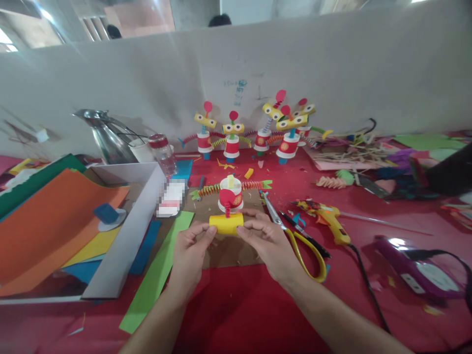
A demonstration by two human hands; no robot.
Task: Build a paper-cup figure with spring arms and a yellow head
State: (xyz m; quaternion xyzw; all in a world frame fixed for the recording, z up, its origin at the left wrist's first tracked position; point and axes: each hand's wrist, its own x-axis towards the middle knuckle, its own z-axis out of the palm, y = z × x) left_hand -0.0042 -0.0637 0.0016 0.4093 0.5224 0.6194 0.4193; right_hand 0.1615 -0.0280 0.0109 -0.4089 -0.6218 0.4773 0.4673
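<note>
A yellow paper tube (225, 224) lies level between my two hands, with a red folded strip and a red paper disc (227, 197) rising from its top. My left hand (191, 246) pinches the tube's left end. The right end is gripped by the thumb and fingers of my right hand (271, 243). Just behind the tube, a red and white paper cup figure (237, 199) stands on a brown board (236, 253). Folded paper arms stick out from both sides of the cup, and a pale yellow tab sits on its top.
Several finished cup figures (231, 146) stand along the wall. Yellow-handled scissors (295, 236), a pen (306, 233) and a yellow glue gun (334, 221) with its cord lie at right, beside a purple device (420, 270). A white box (142, 211) of coloured paper stands at left, near a metal jug (110, 140).
</note>
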